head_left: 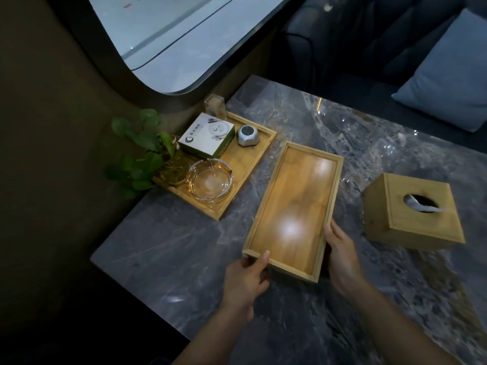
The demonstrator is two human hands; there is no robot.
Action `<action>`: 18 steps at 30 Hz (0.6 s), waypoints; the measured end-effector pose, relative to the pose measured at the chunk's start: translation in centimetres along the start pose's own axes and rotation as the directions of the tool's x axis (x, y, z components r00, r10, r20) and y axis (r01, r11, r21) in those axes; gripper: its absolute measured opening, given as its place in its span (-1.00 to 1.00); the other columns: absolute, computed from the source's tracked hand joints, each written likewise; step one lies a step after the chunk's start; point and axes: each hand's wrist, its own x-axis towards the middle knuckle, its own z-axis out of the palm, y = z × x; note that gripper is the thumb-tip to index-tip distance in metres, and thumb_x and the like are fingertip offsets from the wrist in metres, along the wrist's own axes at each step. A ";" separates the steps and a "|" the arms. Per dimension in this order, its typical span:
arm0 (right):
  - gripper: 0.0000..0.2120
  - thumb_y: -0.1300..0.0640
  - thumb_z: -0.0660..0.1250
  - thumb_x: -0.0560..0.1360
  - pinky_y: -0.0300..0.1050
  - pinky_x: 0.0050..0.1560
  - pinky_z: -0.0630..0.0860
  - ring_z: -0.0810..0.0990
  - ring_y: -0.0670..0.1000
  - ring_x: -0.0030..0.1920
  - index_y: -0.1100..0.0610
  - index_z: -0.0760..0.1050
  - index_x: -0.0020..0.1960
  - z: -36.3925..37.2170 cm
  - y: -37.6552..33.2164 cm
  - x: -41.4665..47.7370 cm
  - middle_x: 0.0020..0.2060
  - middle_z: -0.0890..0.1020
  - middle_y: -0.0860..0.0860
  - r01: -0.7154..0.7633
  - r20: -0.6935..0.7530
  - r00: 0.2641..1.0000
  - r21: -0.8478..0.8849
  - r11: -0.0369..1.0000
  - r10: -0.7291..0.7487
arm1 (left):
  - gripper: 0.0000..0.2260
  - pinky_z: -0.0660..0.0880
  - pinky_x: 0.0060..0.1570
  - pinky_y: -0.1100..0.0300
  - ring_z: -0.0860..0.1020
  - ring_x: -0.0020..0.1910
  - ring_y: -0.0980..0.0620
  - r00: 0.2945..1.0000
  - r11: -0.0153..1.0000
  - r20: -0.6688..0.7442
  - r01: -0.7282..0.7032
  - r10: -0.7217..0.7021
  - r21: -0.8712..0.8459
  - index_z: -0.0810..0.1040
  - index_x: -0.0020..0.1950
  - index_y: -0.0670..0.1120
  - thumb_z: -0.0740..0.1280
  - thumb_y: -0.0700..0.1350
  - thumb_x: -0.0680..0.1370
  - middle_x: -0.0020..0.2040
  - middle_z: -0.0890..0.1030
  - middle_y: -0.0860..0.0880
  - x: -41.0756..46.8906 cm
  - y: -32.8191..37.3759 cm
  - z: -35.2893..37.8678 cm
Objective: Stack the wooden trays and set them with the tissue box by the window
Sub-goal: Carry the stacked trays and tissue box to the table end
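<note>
I see a grey stone table point(355, 159) with the window point(168, 40) past its far left corner. I use the empty wooden tray point(293, 206) as my landmark. It sits in the middle of the table, long and thin, with low walls all around. Its floor is shiny, smooth, light brown wood with two bright spots of light on it.

My left hand point(246, 279) pinches the near left corner of this tray, thumb on top of the rim and fingers under or behind it. My right hand point(340, 252) is pressed against the right wall near the same end, fingers wrapped on the outside.

To the left of the tray, toward the window, is a second wooden tray point(245, 164), just beside it but not touching. It is full: a glass ashtray point(209, 181), a white and green box point(207, 135), a small grey gadget point(247, 135) and a green plant point(143, 154) in a glass jar.

To the right of the tray, with bare table between, is the wooden tissue box point(413, 212), a cube with a tissue poking out of its hole.

Past the far end of the tray the table is open up to its far edge. A dark sofa with a blue cushion point(448, 80) is behind that edge.
</note>
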 end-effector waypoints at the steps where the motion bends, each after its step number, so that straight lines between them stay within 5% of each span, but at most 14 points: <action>1: -0.65 0.09 0.16 0.57 0.16 0.26 0.42 0.53 0.02 0.20 0.05 0.37 0.35 0.4 0.0 0.1 0.24 0.55 0.02 0.000 0.006 1.000 0.008 1.000 0.000 | -0.92 0.54 -0.15 0.18 0.59 -0.04 -0.06 1.000 1.000 -0.020 -0.001 0.000 -0.028 0.51 -0.17 -0.07 0.34 -0.13 0.52 -0.09 0.61 -0.11 0.3 0.1 0.1; 7: -0.65 0.09 0.18 0.57 0.14 0.32 0.36 0.49 0.00 0.24 0.03 0.37 0.35 2.6 -0.3 1.0 0.27 0.52 -0.04 -0.015 0.045 0.999 0.036 0.999 0.013 | -0.92 0.62 -0.36 0.27 0.61 -0.18 0.01 0.996 0.992 -0.087 -0.035 0.025 -0.121 0.53 -0.15 -0.13 0.33 -0.16 0.53 -0.14 0.63 -0.10 1.9 2.0 -0.7; 18: -0.67 0.10 0.18 0.58 -0.07 0.21 0.43 0.52 -0.10 0.14 0.11 0.38 0.33 4.9 -0.6 2.2 0.13 0.57 -0.11 -0.036 0.042 0.999 0.047 0.998 0.034 | -0.87 0.62 -0.06 0.07 0.63 0.02 -0.21 0.988 0.986 -0.109 -0.124 0.112 -0.108 0.54 -0.13 -0.22 0.32 -0.16 0.54 0.00 0.64 -0.29 4.3 3.2 -1.9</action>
